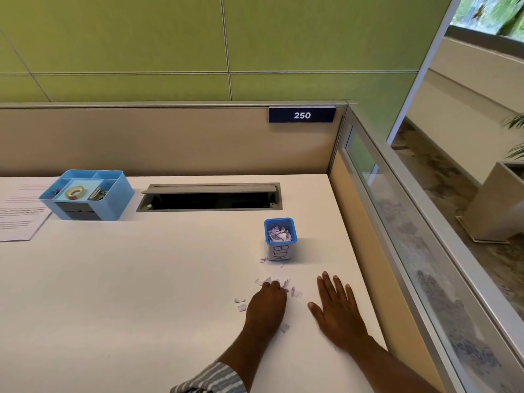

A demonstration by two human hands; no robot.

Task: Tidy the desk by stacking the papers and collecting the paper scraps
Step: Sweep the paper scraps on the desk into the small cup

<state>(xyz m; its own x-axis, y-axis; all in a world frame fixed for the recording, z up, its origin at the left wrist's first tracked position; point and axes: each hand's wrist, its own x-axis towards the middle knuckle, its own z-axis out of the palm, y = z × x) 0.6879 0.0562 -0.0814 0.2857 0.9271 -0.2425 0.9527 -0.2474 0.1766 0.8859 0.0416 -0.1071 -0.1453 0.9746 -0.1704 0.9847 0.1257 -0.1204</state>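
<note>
Small white paper scraps (295,293) lie scattered on the white desk (141,293) near its right side. My left hand (266,304) rests over them, fingers curled down on a few scraps at its fingertips. My right hand (337,307) lies flat on the desk just to the right, fingers spread, holding nothing. A small blue cup labelled BIN (280,239) stands just beyond the scraps and holds several torn pieces. A stack of printed papers (19,214) lies at the far left edge.
A blue desk organiser (88,194) with a tape roll stands at the back left. A grey cable slot (209,197) is open at the back middle. Beige partitions close the desk at the back and the right, with a glass strip (425,265) along the right one.
</note>
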